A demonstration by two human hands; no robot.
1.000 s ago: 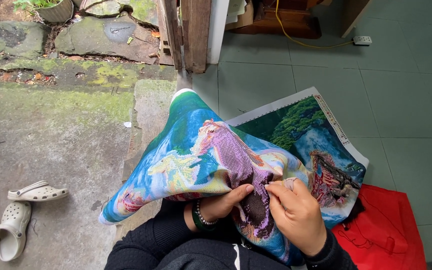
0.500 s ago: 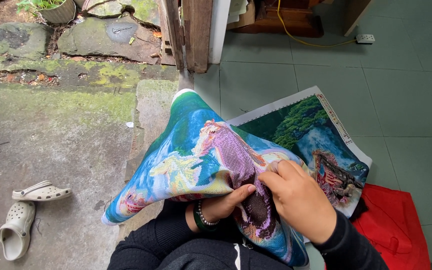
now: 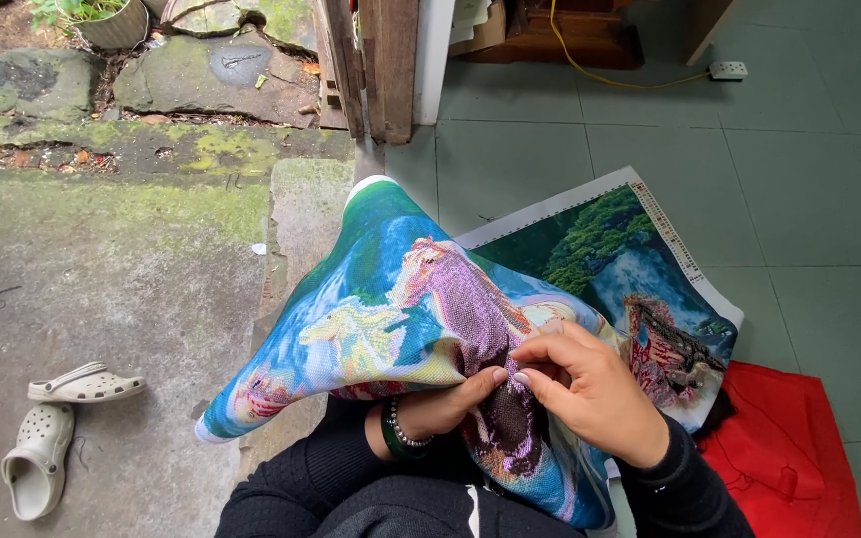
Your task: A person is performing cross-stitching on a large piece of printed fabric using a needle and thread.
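Pair of pale clogs (image 3: pixel 52 428): at 8 o'clock on the mossy concrete step (image 3: pixel 132 259), unchanged since a second ago.

Left hand (image 3: pixel 445 403): under the fold of the cross-stitch canvas (image 3: pixel 381 319), thumb pressing cloth up from below; beaded bracelet and green bangle (image 3: pixel 398 435) at the wrist. Position held throughout; fingers hidden beneath the fabric.

Cross-stitch canvas: draped over the lap at centre, horse motif uppermost, far edge trailing toward 2 o'clock onto the green tiled floor (image 3: pixel 799 199).

Right hand (image 3: pixel 590 394): now lower and flatter on the dark stitched patch than a second ago, fingertips pinched close together; suggests a stitch being drawn. Needle and thread too small to make out.

Red bag (image 3: pixel 789 468): at 4 o'clock, partly cut off.
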